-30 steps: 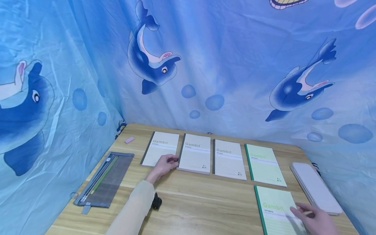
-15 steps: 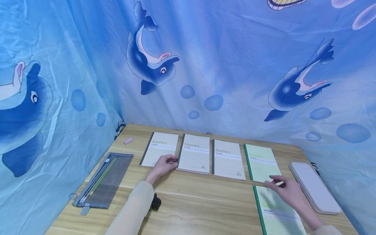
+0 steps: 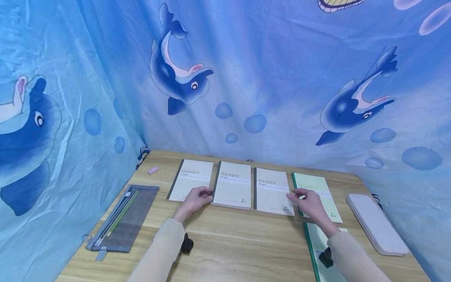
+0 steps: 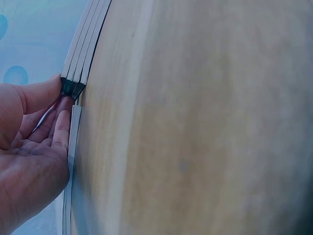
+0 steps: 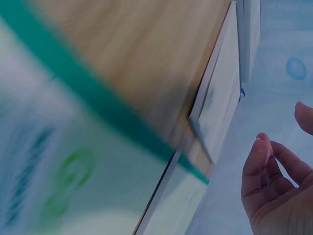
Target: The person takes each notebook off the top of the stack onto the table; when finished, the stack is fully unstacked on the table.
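Note:
A stack of several white Gambit notebooks (image 3: pixel 232 192) with dark spines lies second from the left in the row. My left hand (image 3: pixel 197 197) holds that stack at its lower spine corner; in the left wrist view, its thumb is at the spine edges (image 4: pixel 73 87) with curled fingers beside them. My right hand (image 3: pixel 307 201) hovers over the gap between the third white notebook (image 3: pixel 270 196) and the green notebook (image 3: pixel 318 186). Its thumb and fingers stand apart with nothing between them in the right wrist view. Another white notebook (image 3: pixel 193 172) lies at the row's left end.
A second green notebook (image 3: pixel 318 239) lies nearer me, partly under the right forearm. A white case (image 3: pixel 377 223) is at the right edge. On the left are a grey mesh pencil pouch (image 3: pixel 141 219) and a pink eraser (image 3: pixel 153 170). Blue curtains enclose the table.
My right hand has moved left and away from me, from the near green notebook across the far one to the third white notebook. The left hand has stayed at the stack.

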`<state>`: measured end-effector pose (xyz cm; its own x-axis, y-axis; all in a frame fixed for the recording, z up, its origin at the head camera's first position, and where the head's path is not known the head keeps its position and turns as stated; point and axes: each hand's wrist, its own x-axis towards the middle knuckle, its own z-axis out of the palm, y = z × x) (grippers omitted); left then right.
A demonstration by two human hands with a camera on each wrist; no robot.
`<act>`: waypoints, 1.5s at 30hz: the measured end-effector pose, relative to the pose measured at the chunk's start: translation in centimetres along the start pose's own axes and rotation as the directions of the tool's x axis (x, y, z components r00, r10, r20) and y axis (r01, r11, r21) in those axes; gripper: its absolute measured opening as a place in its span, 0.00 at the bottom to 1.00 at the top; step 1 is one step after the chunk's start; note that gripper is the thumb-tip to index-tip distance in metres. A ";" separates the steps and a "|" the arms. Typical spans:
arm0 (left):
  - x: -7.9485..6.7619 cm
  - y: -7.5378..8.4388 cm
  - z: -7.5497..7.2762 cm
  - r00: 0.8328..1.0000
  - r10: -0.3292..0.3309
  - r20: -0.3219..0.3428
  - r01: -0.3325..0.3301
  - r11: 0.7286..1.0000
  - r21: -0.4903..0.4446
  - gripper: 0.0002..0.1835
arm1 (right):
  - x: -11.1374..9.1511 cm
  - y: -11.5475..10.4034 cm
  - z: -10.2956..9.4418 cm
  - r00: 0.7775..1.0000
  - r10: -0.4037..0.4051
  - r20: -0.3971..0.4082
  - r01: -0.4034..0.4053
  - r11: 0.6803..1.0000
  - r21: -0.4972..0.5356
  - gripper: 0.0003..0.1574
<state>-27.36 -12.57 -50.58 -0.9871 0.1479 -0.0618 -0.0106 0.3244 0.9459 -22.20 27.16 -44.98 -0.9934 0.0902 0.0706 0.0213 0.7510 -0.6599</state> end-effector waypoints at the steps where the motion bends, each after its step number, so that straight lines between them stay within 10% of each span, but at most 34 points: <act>1: 0.0 0.0 0.0 1.000 -0.001 -0.003 0.001 1.000 -0.002 0.18 | 0.4 -0.4 0.4 1.000 0.011 0.008 -0.011 1.000 0.008 0.33; 27: 0.0 0.2 -0.2 1.000 -0.015 0.007 0.015 1.000 -0.019 0.19 | 5.2 -5.6 10.3 0.997 0.024 0.078 -0.035 0.987 0.154 0.30; 45: 0.0 0.0 0.1 1.000 0.005 -0.003 -0.005 1.000 -0.024 0.19 | 4.9 -7.0 13.0 0.999 -0.009 0.042 0.003 0.988 0.155 0.23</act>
<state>-27.38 -12.44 -50.65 -0.9875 0.1471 -0.0560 -0.0092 0.3011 0.9536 -28.67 13.80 -49.74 -0.9974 0.0556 0.0453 0.0009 0.6408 -0.7677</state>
